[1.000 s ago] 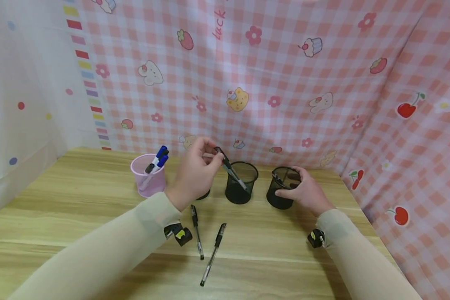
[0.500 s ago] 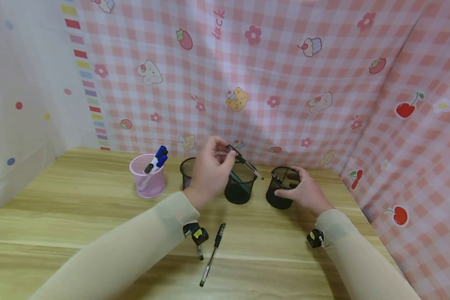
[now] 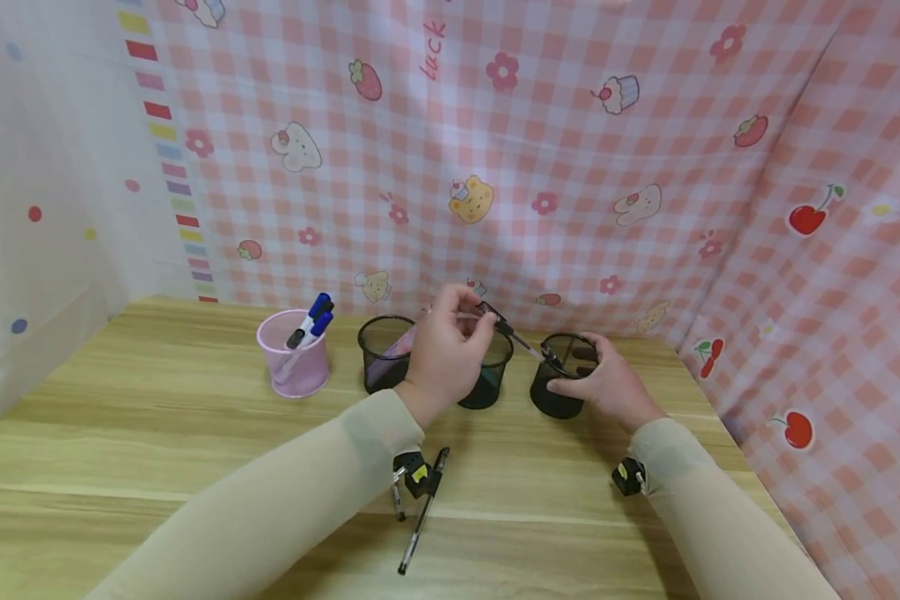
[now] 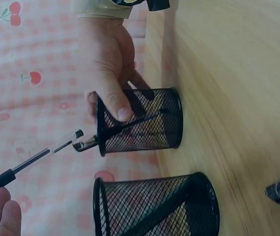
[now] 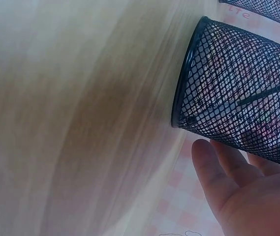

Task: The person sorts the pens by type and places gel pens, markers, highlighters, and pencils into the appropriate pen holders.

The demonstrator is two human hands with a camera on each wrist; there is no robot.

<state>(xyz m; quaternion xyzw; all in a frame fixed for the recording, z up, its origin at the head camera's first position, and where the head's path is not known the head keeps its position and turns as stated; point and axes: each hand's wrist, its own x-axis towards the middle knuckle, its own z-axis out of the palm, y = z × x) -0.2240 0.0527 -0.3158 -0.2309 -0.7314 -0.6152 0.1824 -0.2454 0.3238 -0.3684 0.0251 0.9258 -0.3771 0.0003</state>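
My left hand [image 3: 452,354] pinches a black-capped clear gel pen [image 4: 30,161] near one end. The pen slants down to the right, and its far end is close to the rim of the rightmost black mesh pen cup [image 3: 555,403]. In the left wrist view a small gap separates pen and cup. My right hand [image 3: 621,385] holds that upright cup, thumb on the near side and fingers around the far side. A similar pen [image 4: 122,129] leans inside it, its clip end above the rim. Below my left hand stands a middle mesh cup [image 3: 482,395], partly hidden, with a dark greenish stick inside.
Another mesh cup [image 3: 378,372] with a pinkish-purple item stands left of my left hand. Farther left, a pink cup [image 3: 297,382] holds blue- and black-capped markers [image 3: 315,323]. Two gel pens lie on the wooden table [image 3: 157,467]; one pen [image 3: 423,527] is partly under my wrist camera.
My left hand has moved right with the pen, from beside the middle cup to close to the rightmost cup's rim. My right hand has stayed on its cup.
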